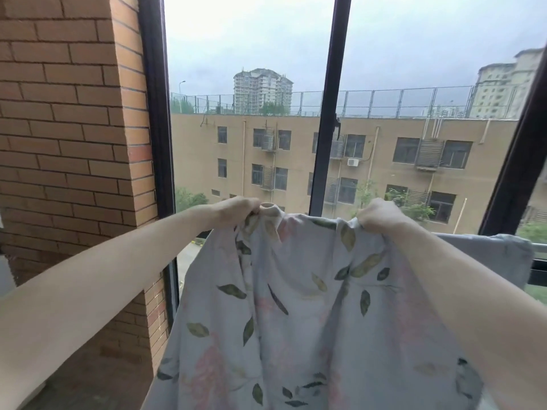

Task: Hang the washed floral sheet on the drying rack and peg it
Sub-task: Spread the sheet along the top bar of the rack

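A pale grey floral sheet (296, 306) with green leaves and faint pink flowers hangs in front of me, held up by its top edge. My left hand (236, 208) grips the bunched top edge at the left. My right hand (377, 216) grips the top edge further right. Between the two hands the edge sags a little. A plain grey part of the sheet (485, 253) lies draped over a rail (540, 247) at the right, by the window. No pegs are in view.
A brick pillar (74, 143) stands at the left. Dark window frames (330, 113) run floor to ceiling straight ahead, with a tan building beyond the glass. The sheet hides whatever is below it.
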A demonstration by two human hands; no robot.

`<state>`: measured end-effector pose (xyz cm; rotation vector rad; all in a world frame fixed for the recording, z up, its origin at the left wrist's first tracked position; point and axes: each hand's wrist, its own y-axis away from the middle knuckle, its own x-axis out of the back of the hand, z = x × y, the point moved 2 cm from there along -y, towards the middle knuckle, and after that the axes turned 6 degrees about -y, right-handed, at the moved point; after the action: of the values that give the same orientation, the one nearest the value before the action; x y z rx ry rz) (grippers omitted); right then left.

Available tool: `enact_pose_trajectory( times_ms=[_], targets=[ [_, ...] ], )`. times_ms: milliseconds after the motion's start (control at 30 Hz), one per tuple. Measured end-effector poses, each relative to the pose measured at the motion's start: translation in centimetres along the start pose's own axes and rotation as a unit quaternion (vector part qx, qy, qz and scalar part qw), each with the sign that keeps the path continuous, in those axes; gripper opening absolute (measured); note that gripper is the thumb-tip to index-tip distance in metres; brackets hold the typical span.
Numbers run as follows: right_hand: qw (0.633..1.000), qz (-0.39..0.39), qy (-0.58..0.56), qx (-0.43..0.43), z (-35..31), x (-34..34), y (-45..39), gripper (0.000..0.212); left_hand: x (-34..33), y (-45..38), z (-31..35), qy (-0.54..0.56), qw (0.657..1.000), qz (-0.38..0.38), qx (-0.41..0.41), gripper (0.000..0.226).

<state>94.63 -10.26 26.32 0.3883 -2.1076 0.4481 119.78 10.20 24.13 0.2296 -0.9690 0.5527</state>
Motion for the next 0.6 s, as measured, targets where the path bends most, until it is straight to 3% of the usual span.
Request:
enact_pose_trajectory(
  times_ms=[100,200,267,400,500,600],
  targets=[
    [1.0,0.02,0.005,0.019,0.2,-0.2,0.5,0.031,-0.5,0.6,-1.8,0.024,1.0,-0.015,-0.007,0.071],
    [0.997,0.059,-0.003,0.059,0.2,-0.4,0.8,0.036,-0.4,1.3,-2.4,0.001,1.0,-0.004,-0.016,0.081],
    [0.993,0.086,-0.005,0.085,0.5,-0.6,0.9,0.033,-0.3,1.2,-2.4,-0.073,0.996,0.048,-0.012,0.077],
    [0.992,0.085,0.022,0.089,0.6,-0.9,1.4,0.039,-1.0,3.5,2.9,-0.119,0.972,0.145,-0.14,0.028],
    [0.993,0.075,0.017,0.085,0.4,-0.7,1.6,0.038,-3.2,3.1,7.7,-0.116,0.97,0.086,-0.196,0.027],
    [0.989,0.108,-0.034,0.094,1.6,-0.2,1.8,0.037,-6.3,1.3,10.6,-0.194,0.96,0.049,-0.195,0.041]
  ],
)
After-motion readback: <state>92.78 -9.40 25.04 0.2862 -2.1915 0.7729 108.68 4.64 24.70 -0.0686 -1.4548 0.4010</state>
